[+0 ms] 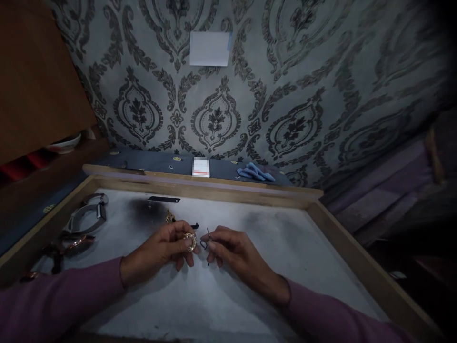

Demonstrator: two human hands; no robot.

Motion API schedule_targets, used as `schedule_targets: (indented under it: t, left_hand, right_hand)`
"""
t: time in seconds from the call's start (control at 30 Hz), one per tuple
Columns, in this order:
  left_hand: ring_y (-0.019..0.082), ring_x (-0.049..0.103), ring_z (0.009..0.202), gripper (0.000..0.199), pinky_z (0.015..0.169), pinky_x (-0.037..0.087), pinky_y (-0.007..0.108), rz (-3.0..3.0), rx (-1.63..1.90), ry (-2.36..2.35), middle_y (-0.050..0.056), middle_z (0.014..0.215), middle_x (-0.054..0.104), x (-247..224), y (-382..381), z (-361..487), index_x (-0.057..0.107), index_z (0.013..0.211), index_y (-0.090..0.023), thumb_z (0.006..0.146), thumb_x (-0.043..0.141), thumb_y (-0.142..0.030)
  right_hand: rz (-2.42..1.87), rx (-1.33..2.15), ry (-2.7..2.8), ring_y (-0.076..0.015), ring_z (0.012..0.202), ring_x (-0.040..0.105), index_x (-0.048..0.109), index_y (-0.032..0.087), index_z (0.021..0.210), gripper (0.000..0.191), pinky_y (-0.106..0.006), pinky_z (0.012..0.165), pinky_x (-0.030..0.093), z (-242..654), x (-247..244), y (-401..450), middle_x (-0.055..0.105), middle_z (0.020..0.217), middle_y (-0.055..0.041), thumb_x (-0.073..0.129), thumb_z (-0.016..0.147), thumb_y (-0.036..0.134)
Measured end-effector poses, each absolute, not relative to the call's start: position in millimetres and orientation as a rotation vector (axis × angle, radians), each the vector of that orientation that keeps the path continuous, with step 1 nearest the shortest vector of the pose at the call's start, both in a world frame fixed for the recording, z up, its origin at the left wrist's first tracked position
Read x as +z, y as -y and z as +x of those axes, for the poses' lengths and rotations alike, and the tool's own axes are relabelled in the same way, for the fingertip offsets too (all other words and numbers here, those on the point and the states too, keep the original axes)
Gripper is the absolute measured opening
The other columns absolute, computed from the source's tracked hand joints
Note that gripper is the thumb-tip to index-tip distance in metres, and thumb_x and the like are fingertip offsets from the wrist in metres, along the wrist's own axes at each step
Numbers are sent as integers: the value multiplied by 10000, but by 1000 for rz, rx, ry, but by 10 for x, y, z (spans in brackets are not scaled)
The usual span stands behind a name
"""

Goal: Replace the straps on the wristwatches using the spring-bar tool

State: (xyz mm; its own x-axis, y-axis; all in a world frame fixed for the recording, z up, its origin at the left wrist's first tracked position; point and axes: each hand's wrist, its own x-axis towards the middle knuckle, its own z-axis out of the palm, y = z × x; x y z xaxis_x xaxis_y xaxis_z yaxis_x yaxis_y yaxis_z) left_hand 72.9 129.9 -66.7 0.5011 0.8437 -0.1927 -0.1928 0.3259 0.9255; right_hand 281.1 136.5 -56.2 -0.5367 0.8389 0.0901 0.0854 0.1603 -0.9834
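My left hand (159, 250) pinches a round gold watch case (191, 242) with a glittering rim between thumb and fingers. Just to its right, my right hand (237, 250) has its fingertips closed on a thin dark piece with a small loop (203, 244); its exact kind is too small to make out. The two hands are close together above the white tray surface, the held things apart by a small gap. Behind the left hand lie a small gold piece (169, 216) and a black object's end (194, 226), partly hidden by the fingers.
The wooden-rimmed tray (228, 188) holds a grey watch (87, 218), other watches (76, 244) and a flat black strip (164, 199). Beyond its back rim are a small white box (201, 167) and a blue cloth (255, 172). A wooden cabinet (43, 81) stands left.
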Motion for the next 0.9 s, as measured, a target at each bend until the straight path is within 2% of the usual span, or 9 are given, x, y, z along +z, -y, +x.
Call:
schedule_targets:
  t: [0.27, 0.47, 0.73, 0.9]
  left_hand:
    - [116, 620, 649, 264, 483, 415, 176, 1123, 796, -734, 14, 775, 613, -475, -1249, 736, 539, 880, -158, 825, 690, -367]
    - [105, 599, 648, 258, 507, 413, 180, 1088, 825, -737, 17, 771, 622, -459, -1215, 824, 560, 881, -148, 819, 697, -358]
    - [108, 601, 631, 271, 511, 399, 191, 1081, 873, -743, 31, 777, 638, -432, -1233, 832, 588, 894, -136, 792, 724, -348]
    - [113, 601, 635, 280, 506, 408, 188, 1170, 835, -735, 29, 752, 625, -409, -1247, 787, 598, 909, -128, 807, 702, -367]
  right_hand:
    - [-834, 1524, 1759, -116, 638, 629, 696, 136, 975, 310, -209, 528, 476, 2798, -561, -1324, 639, 767, -37, 588, 906, 418]
    - [-780, 1553, 1769, -120, 656, 637, 670, 137, 944, 276, -213, 540, 470, 2791, -573, -1311, 675, 782, -51, 563, 928, 391]
    - [-763, 1455, 1835, -116, 616, 602, 674, 140, 1040, 314, -214, 510, 447, 2805, -539, -1320, 622, 749, -27, 532, 939, 402]
    - [-771, 1264, 1996, -106, 600, 576, 683, 139, 1034, 281, -226, 543, 446, 2821, -461, -1312, 592, 756, -23, 491, 965, 332]
